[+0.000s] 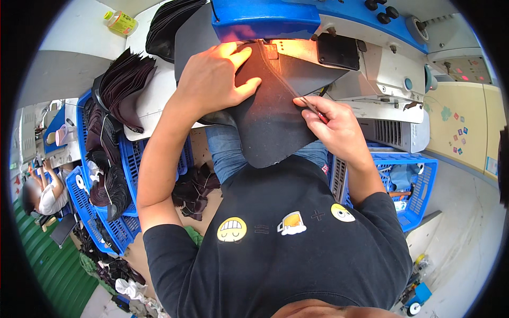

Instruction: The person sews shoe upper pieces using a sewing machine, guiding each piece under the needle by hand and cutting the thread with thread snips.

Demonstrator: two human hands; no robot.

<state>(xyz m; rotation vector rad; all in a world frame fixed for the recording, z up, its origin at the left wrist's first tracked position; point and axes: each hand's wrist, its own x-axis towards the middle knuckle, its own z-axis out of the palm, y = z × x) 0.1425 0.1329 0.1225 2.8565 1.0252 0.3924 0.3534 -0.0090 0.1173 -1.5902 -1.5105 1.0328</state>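
Black T-shirt (318, 259) is seen nearest the lens, printed with yellow cartoon faces and a mug. Beyond it, a dark sheet (273, 127) is draped from under the blue head (265, 21) of a machine down over the lap, its rounded lower end hung above the jeans (225, 151). Its far end is lit orange by a lamp glow beneath the head. Left hand (212, 79) is laid palm down at the left side of the sheet; its thumb is spread well apart from the forefinger, and both are rested on the surface close to the lit zone. How its other fingers are set cannot be fully told. Right hand (336, 124) is placed at the right edge of the sheet, where a slim tool (318, 112) with a red part is pinched between thumb and fingers, its tip directed at that edge. Whether the edge itself is also gripped cannot be told. Fanned dark pieces (124, 87) are stacked on the white table (159, 100) at left. More bundles (108, 188) are held in blue baskets (114, 233) below. At right, blue cloth (403, 176) is contained in another basket (425, 193). Far left, a seated co-worker (53, 196) is observed.
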